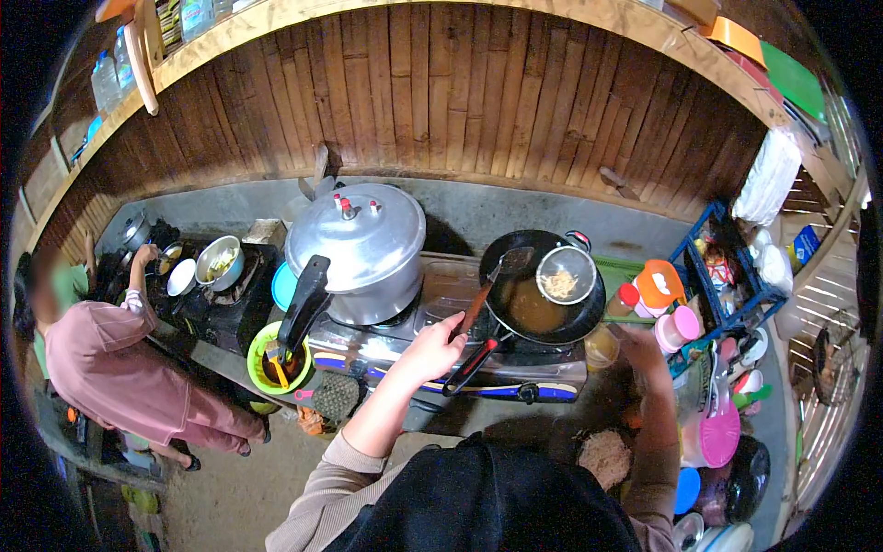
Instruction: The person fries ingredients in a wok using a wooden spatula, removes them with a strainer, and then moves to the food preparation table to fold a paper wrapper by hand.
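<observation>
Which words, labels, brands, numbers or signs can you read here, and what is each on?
None can be read.
Blue and yellow packet: any print too small.
Clear bottles: any labels too small and blurred.
Stove front: any markings too blurred.

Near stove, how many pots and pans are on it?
2: a pressure cooker on its left side and a black wok on its right. None seems hidden.

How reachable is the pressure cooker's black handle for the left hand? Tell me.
Probably yes: the black handle juts out toward the front, with nothing seen between it and the left hand. That hand holds a spatula, though, and would likely need to set it down first.
</observation>
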Demonstrator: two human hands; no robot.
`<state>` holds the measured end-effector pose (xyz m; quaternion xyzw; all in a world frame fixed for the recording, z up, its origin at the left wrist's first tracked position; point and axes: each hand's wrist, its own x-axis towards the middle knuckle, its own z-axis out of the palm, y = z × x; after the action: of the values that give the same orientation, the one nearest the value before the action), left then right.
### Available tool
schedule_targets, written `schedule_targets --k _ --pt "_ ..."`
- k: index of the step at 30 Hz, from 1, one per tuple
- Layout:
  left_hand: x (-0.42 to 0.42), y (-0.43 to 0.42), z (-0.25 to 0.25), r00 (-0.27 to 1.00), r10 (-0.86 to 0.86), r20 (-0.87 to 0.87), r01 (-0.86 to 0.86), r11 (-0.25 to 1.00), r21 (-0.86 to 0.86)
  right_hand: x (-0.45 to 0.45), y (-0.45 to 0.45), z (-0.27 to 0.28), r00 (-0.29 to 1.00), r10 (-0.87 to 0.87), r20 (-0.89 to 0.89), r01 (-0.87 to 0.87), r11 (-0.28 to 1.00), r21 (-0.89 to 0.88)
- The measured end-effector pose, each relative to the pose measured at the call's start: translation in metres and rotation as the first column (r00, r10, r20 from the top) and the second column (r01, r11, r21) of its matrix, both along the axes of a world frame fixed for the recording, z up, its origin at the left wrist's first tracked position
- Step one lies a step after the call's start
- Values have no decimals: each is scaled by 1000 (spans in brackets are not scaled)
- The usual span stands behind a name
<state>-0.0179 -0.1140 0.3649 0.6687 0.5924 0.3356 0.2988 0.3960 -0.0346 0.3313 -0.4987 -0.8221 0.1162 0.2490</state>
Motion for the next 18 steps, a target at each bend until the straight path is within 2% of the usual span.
schedule_targets --k 2,3,5,6,8,9,10,11,12,13,14,15,17,18 --pt "1 1 -2 1000 -5 -2 5 1000 -17 -6 -8 36 992 -119 -38 111 979 -169" --pt "1 2 -3 1000 -9 -2 9 999 -33 -5 -8 36 992 -119 -39 111 979 -169" --pt "2 1 -2 1000 -12 6 12 999 -44 -2 -6 34 945 -251 209 263 964 -34" --pt "3 0 0 1000 -13 15 14 998 -55 4 -5 30 946 -250 208 262 965 -33" --pt "5 -2 8 1000 1 14 0 996 -87 17 -3 18 983 -80 167 88 995 -40" --pt "5 -3 10 1000 13 16 -11 993 -121 10 -10 26 983 -76 166 84 996 -40" --pt "2 2 -3 1000 17 14 -15 992 -122 -2 -24 41 975 -137 174 165 974 -154" --pt "-2 10 -28 999 9 -49 -3 992 125 -8 -31 49 962 -196 191 242 934 -264" --pt "-2 9 -24 993 15 -114 28 932 362 -6 -32 43 963 -192 191 239 933 -267" --pt "-1 7 -20 993 16 -115 27 933 358 -1 -32 32 982 -85 169 114 978 -175" --pt "-1 5 -15 998 1 -59 9 986 167 2 -31 22 987 24 158 -12 997 -79" --pt "1 3 -5 1000 -4 0 4 1000 -30 -1 -27 17 988 23 155 -10 997 -80" --pt "4 2 -3 1000 -7 8 7 999 -37 -9 -17 8 982 26 190 37 947 -320" --pt "5 2 -1 1000 -6 17 7 999 -43 -8 -11 -5 982 22 187 40 947 -319"
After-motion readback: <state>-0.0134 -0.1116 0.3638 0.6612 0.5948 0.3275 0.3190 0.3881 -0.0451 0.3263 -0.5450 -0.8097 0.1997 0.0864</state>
